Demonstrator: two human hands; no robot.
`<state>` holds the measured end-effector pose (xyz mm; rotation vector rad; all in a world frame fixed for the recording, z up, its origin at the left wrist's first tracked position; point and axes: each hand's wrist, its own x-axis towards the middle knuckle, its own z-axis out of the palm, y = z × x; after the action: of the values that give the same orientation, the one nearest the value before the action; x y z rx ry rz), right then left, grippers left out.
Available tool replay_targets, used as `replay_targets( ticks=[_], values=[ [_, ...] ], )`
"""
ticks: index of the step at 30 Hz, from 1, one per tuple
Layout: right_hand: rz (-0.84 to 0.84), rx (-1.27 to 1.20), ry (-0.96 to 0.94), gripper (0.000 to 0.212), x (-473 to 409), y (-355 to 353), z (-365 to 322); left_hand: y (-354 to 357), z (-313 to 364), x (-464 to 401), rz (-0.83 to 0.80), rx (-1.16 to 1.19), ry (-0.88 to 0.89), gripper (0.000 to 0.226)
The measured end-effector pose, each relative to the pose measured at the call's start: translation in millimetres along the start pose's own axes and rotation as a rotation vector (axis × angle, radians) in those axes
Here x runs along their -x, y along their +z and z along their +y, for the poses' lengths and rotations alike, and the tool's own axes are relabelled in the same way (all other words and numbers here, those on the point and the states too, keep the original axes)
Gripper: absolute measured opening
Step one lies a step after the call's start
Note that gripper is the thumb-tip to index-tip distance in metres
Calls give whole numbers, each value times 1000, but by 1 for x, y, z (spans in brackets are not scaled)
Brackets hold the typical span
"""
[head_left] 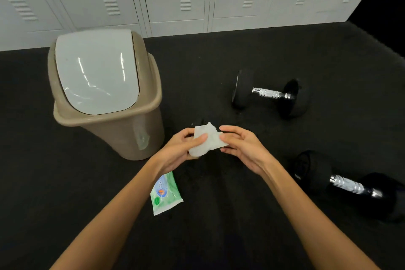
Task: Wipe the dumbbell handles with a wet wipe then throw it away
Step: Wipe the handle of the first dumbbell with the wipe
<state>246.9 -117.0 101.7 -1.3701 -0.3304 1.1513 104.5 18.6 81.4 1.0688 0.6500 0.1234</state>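
Wet wipe (208, 139) held crumpled just right of bin (105, 94), fingers of left hand (182, 149) and right hand (238, 144) pinching it. Advice: spread it flat before wrapping nearer dumbbell handle (348, 185).

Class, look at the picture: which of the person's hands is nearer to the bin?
Left. The left hand is just beside the bin; the right hand is farther off, across the wipe.

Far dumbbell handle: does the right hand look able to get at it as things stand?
Probably yes. The far dumbbell lies on bare floor with its chrome handle exposed and nothing between it and the right hand, though that hand and the left hand both hold the wet wipe.
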Motion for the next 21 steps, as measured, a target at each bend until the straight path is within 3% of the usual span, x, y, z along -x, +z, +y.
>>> replay_targets(
  ticks=[3,8,12,15,18,21],
  values=[
    [54,-83,-69,29,3,-8,-1,6,-5,-4,15,-1,2,33],
    [139,-149,-188,25,7,-12,-1,19,-8,-8,217,102,23,21],
    [153,89,-235,26,5,-13,0,23,-12,-5,263,33,-54,36],
    [43,411,-269,25,4,-13,-5,25,-12,-3,149,-178,54,49],
    [-147,581,-276,28,3,-14,-11,28,-6,-1,-90,-292,95,66],
    [-218,635,-280,34,4,-18,-17,34,-2,1,-183,-393,57,44]
  ],
)
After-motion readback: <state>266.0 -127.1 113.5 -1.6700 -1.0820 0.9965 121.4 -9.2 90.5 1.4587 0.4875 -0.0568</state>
